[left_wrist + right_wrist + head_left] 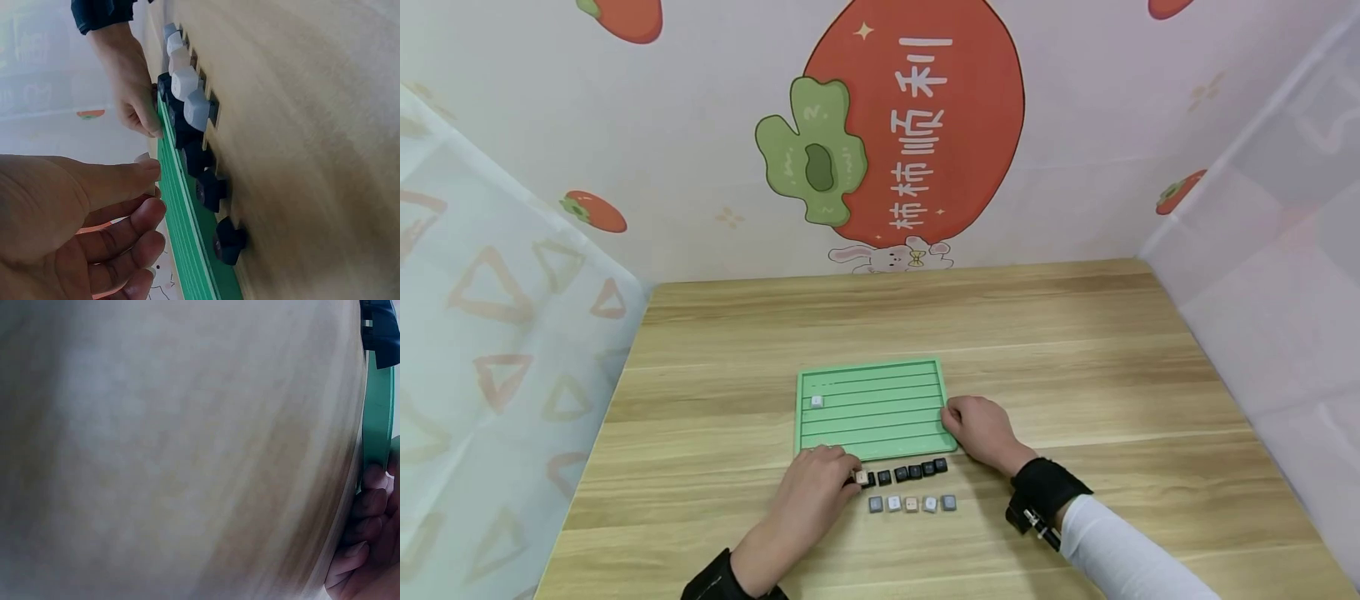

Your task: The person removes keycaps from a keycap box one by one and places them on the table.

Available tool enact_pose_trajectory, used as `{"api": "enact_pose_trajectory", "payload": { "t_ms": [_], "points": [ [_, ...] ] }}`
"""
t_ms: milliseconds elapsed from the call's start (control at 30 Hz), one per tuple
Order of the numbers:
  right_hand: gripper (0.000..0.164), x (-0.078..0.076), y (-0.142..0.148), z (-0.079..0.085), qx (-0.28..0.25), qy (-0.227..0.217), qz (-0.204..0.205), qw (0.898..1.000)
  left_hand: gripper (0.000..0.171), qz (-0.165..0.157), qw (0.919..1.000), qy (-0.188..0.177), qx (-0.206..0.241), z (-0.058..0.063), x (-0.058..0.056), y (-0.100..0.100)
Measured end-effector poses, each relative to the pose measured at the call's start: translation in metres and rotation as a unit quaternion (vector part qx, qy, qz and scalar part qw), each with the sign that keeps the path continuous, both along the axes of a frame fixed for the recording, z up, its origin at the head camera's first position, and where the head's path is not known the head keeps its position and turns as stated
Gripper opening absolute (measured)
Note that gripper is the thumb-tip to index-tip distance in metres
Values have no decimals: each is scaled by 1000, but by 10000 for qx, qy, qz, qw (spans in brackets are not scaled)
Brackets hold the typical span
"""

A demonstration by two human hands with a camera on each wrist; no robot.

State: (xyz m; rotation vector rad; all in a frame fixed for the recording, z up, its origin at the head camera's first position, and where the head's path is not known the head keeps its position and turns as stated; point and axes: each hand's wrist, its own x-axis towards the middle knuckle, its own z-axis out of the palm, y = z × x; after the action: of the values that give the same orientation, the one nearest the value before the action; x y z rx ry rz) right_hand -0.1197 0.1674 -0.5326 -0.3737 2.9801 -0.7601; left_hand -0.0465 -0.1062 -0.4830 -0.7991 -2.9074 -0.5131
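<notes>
Thumb and index finger of my left hand (822,483) pinch a small beige keycap (861,477) in the head view, at the left end of a row of black keycaps (901,474). In the left wrist view the fingers mostly hide that keycap. A green grooved board (872,408) lies just beyond, with one white keycap (817,402) on its left part. My right hand (983,429) grips the board's right edge, fingers curled against it; the right wrist view shows those fingers (369,503) at the board's side.
Nearer me than the black row, several grey, white and beige keycaps (912,504) stand in a second row on the wooden table (1037,333). Patterned cloth walls (700,167) rise behind the table and along both sides.
</notes>
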Motion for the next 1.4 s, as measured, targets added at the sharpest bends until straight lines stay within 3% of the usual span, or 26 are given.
{"api": "enact_pose_trajectory", "payload": {
  "t_ms": [500, 1400],
  "points": [
    [41, 0, -1, 1, -25, 27, 3, 10000, 15, -9, 9999, -70, -129, -8, 12, -3],
    [42, 0, 1, 0, 0, 77, 21, 10000, 15, -161, 9986, -460, -188, -14, 18, 0]
  ]
}}
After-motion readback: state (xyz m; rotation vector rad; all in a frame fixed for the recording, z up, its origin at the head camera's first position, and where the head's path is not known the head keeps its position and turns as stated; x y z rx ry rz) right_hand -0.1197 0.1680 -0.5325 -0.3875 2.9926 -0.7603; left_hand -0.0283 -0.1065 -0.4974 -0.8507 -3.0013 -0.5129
